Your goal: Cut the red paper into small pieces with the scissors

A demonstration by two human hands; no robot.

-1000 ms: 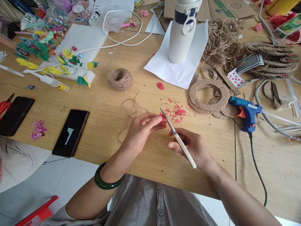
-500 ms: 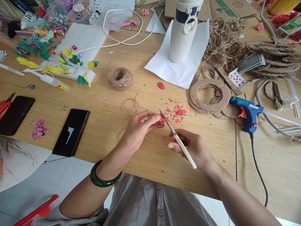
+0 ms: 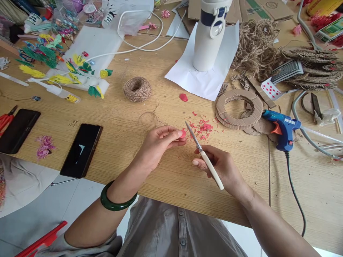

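Observation:
Between thumb and fingers, my left hand (image 3: 158,144) pinches a small red paper piece (image 3: 183,133) with a rounded edge. My right hand (image 3: 221,164) is closed around white-handled scissors (image 3: 205,155), whose blades point up and left. The blade tips stand just right of the red piece, apart from it. Beneath and beyond the blades lies a scatter of thin red clippings (image 3: 205,127) on the wooden table (image 3: 160,189). A few round red pieces (image 3: 183,97) lie together farther back.
A twine ball (image 3: 137,89) sits left of centre, its loose strand trailing towards my left hand. To the right are a cardboard ring (image 3: 239,109) and a blue glue gun (image 3: 282,128). A white bottle (image 3: 210,39) stands on paper. A phone (image 3: 81,150) lies near the front edge.
The scissors have drawn slightly right, and their tips have come away from the red piece. My left hand has shifted slightly left, still pinching it.

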